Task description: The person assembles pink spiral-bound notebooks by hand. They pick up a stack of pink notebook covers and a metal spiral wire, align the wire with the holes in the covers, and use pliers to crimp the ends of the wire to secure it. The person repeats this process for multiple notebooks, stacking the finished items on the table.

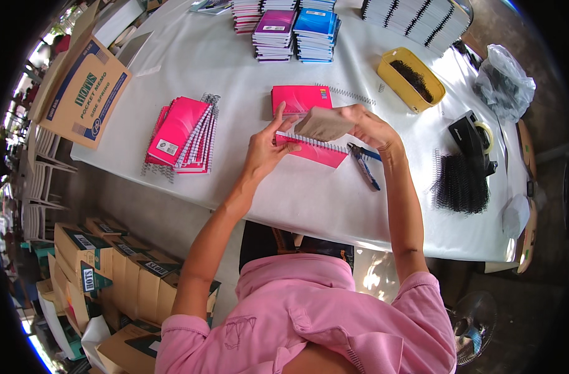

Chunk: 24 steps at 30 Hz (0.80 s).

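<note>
- standing beside the table [247, 68], i am seeing a person in a pink shirt binding a small pink notebook [315, 151] lying near the middle of the white cloth.
- the left hand [265, 149] is pressing down on the notebook's left end, fingers stretched out and mostly open, one fingertip touching the spiral wire along the top edge.
- the right hand [368, 124] is closing around a grey-brown cardboard sheet [323, 124], holding it tilted just above the spiral.
- i am judging the step to be fitting this board onto the wire; the next move is calling for lining its punched edge up with the coils while the left hand is steadying the book.
- a blue-handled tool [364, 167] is lying just right of the notebook.
- a fanned pile of finished pink notebooks [181, 134] is sitting to the left, another pink one [300, 98] behind, black wire coils [462, 184] and a yellow tray [411, 78] well to the right.
</note>
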### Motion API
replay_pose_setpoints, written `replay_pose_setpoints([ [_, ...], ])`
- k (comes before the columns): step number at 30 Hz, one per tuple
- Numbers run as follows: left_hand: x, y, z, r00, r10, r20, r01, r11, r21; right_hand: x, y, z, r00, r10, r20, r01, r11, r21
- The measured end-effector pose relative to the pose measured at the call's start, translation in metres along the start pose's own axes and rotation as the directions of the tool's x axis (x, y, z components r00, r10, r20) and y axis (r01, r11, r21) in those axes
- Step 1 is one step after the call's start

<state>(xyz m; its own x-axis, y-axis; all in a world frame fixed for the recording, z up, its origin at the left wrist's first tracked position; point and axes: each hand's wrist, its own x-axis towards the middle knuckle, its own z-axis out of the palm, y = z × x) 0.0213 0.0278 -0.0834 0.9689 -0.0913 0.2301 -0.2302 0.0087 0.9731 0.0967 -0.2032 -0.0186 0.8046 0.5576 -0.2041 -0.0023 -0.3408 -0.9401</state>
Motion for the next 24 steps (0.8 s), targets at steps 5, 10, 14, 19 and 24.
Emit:
replay_pose_setpoints([
  [5,0.001,-0.006,-0.003,0.999,-0.054,0.005,0.054,0.998,-0.021,-0.002,-0.013,0.012,0.992,0.071,-0.108,-0.067,0.997,0.043],
  [10,0.002,-0.009,-0.009,0.995,0.001,0.097,0.003,0.999,-0.033,-0.006,-0.008,0.0,0.998,0.044,-0.041,-0.054,0.96,-0.275],
  [14,0.005,-0.01,-0.03,0.951,-0.153,0.267,0.124,0.985,0.12,-0.052,-0.004,-0.038,0.981,-0.123,-0.153,0.057,0.923,-0.38],
  [19,0.004,0.013,-0.026,0.937,-0.093,0.337,0.102,0.995,-0.008,-0.097,0.04,-0.047,0.702,-0.552,-0.451,-0.313,0.33,-0.891],
  [24,0.003,0.012,-0.018,0.928,-0.134,0.347,0.103,0.989,0.105,-0.117,0.088,0.036,0.768,-0.499,-0.402,-0.167,0.45,-0.877],
])
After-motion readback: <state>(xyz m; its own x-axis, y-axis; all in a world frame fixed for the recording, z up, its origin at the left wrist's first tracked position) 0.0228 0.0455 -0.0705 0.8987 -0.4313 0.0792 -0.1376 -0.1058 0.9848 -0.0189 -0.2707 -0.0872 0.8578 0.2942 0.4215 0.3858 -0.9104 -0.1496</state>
